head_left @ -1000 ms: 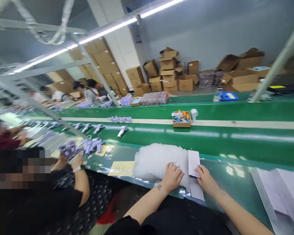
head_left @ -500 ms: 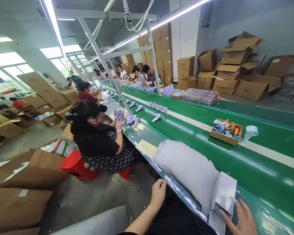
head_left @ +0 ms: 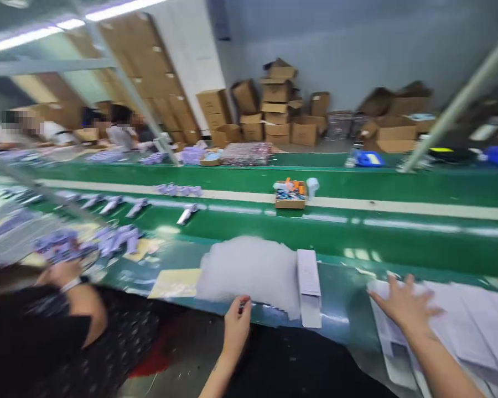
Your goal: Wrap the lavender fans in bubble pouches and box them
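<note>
We see the white boxes [head_left: 468, 326] blurred, cut off at the right edge and partly covered by our right hand [head_left: 413, 307]; its fingers spread wide above the leftmost ones, contact unclear; their long axes slant from far left to near right; our left hand [head_left: 237, 320] curls its fingertips together, any hold indistinct, near the whitish stack [head_left: 249, 268]; beyond runs the green conveyor [head_left: 357, 240].

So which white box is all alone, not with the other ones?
The white box right beside the puffy white stack. The other white boxes lie close together, near the right hand.
</note>
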The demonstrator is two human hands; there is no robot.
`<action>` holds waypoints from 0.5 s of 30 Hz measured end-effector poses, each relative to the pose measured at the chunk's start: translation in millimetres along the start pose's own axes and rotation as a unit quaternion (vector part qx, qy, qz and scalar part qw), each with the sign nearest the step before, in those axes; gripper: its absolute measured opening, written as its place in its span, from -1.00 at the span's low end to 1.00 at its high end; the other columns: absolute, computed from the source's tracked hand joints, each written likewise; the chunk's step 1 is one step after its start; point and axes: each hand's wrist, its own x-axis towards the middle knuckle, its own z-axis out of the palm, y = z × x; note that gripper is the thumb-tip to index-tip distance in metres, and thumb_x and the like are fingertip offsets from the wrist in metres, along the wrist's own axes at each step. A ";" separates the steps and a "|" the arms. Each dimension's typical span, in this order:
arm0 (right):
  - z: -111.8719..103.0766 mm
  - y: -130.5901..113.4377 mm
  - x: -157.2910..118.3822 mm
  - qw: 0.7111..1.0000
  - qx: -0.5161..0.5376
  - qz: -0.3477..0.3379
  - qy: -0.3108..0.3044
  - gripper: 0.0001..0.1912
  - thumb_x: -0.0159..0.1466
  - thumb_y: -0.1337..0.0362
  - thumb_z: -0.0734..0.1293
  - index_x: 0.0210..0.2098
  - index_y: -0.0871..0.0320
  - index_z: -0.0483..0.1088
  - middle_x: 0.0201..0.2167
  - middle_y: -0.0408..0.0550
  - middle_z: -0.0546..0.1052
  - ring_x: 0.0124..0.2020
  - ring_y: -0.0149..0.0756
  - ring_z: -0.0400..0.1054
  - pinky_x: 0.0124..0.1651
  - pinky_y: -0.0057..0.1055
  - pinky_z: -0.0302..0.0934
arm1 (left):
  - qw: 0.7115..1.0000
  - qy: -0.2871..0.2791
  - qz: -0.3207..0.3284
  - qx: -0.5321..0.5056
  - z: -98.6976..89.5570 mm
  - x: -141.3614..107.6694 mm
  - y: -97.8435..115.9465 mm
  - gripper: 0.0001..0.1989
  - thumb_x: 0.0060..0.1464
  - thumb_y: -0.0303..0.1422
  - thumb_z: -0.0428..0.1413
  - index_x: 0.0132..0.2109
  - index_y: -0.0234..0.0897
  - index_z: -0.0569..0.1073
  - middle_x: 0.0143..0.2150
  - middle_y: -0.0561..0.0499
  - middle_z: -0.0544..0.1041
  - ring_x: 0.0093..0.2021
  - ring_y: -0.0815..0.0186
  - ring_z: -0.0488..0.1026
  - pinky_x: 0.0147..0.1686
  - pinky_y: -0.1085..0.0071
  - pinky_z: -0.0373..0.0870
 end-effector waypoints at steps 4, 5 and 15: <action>-14.7 -18.4 -11.0 0.997 -0.047 0.054 -0.015 -0.33 0.17 0.04 0.17 0.23 0.14 0.09 0.32 0.25 -0.20 0.25 0.49 -0.37 0.01 0.40 -0.24 | 0.998 -0.065 0.009 -0.001 5.7 18.7 -1.7 -0.61 -0.07 -0.05 0.09 -0.26 -0.30 0.49 -0.28 -0.07 0.54 -0.27 0.15 0.46 -0.27 0.30 0.38; -19.4 -19.2 -12.7 0.997 -0.042 0.056 -0.014 -0.33 0.18 0.04 0.17 0.24 0.14 0.07 0.32 0.27 -0.22 0.25 0.46 -0.37 0.02 0.39 -0.24 | 0.997 -0.075 0.018 0.005 7.0 23.3 1.1 -0.61 -0.08 -0.04 0.10 -0.27 -0.30 0.49 -0.30 -0.06 0.54 -0.29 0.16 0.46 -0.29 0.31 0.39; -60.0 48.2 -57.9 0.967 0.062 0.246 0.040 -0.10 0.11 -0.28 0.06 0.23 0.24 0.06 0.29 0.37 -0.13 0.27 0.38 -0.32 0.06 0.38 -0.24 | 0.894 -0.442 0.037 -0.061 118.4 27.7 90.5 -0.68 -0.04 -0.12 0.13 -0.25 -0.28 0.45 -0.37 -0.02 0.47 -0.32 0.28 0.41 -0.29 0.36 0.36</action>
